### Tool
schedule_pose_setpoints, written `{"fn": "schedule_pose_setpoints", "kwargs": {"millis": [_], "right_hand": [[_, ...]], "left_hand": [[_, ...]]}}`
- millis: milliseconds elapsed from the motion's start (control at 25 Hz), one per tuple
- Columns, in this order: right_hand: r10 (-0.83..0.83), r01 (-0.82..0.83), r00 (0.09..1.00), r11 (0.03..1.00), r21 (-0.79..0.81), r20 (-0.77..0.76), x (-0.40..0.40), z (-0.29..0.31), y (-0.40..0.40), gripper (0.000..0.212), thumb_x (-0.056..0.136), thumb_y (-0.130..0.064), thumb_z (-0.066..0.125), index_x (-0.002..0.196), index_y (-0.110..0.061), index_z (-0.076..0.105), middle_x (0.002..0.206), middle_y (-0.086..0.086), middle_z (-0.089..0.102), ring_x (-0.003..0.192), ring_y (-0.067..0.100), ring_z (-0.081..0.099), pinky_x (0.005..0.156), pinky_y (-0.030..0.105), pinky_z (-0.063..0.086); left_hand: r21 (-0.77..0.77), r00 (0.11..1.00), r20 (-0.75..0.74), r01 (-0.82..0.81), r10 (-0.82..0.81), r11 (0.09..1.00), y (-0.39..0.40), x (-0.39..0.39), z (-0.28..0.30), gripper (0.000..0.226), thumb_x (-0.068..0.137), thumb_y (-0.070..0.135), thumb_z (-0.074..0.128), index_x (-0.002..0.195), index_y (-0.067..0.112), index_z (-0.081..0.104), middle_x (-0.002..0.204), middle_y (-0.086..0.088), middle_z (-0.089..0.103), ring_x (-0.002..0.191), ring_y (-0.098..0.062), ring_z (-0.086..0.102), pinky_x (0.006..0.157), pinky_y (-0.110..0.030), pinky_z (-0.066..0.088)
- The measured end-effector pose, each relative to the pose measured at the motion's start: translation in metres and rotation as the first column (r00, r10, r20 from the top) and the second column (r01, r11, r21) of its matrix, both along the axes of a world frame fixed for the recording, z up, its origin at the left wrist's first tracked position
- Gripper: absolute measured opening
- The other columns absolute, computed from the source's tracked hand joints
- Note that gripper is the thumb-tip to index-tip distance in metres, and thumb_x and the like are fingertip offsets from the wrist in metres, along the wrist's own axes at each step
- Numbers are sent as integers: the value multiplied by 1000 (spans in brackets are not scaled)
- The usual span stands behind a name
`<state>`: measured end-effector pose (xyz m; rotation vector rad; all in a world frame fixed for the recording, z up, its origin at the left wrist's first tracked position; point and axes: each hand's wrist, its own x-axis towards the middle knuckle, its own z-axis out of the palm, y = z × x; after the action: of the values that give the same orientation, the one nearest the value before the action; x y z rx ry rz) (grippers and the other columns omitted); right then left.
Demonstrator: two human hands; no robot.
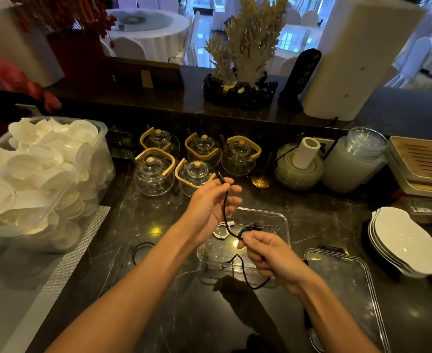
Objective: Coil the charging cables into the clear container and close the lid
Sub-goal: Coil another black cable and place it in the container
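Five glass teapots (184, 159) w/ bamboo handles sit mid-counter, big plastic tub of white dishes (44, 174) at left, stacked white plates (403, 240) at right, coral ornament (245, 47) behind.
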<state>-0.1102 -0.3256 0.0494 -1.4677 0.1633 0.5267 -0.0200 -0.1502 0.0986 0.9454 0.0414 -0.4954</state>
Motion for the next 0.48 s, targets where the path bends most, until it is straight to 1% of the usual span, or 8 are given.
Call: {"fn": "schedule_pose_setpoints", "kwargs": {"millis": [40,120,200,280,360,480], "right_hand": [[0,0,1000,1000,12,-6,-1,1,1,26,103,-33,56,93,-15,72,62,-2,35,50,10,20,44,25,13],[4,-2,1000,997,71,-24,-1,1,3,25,103,-29,55,94,-11,70,60,-2,32,48,9,19,44,25,11],[1,8,999,984,177,-47,-2,2,3,24,103,-26,56,94,-9,69,59,-2,31,46,8,18,41,23,12],[0,16,998,969,247,-65,-2,4,2,24,103,-25,55,93,-9,69,58,-3,30,44,6,19,39,21,13],[3,16,997,962,273,-72,-1,5,2,24,104,-24,54,92,-10,69,58,-3,31,43,6,20,39,20,13],[-2,21,998,958,286,-69,1,6,3,24,103,-24,54,92,-9,69,58,-3,31,43,6,21,39,20,13]], "left_hand": [[-35,999,-51,-1,-1,999,-1,1,-1,16,104,12,47,113,6,59,77,-4,59,54,-8,53,48,-18,41],[-110,992,-123,12,-25,994,-2,3,-1,23,104,18,47,117,3,60,63,4,37,45,-4,33,41,-17,25],[-97,992,-117,32,-44,995,-1,5,-1,30,104,22,48,121,1,61,60,7,24,44,-3,24,41,-17,18],[-91,993,-101,49,-59,995,0,5,2,30,103,25,50,119,2,62,59,7,19,43,-3,21,41,-18,16],[-114,993,-95,53,-64,992,2,5,6,28,101,26,53,115,3,63,56,8,21,42,-3,21,41,-18,16],[-133,994,-89,55,-67,990,3,4,13,31,99,24,55,120,2,63,55,8,23,43,-3,23,41,-17,19]]}}
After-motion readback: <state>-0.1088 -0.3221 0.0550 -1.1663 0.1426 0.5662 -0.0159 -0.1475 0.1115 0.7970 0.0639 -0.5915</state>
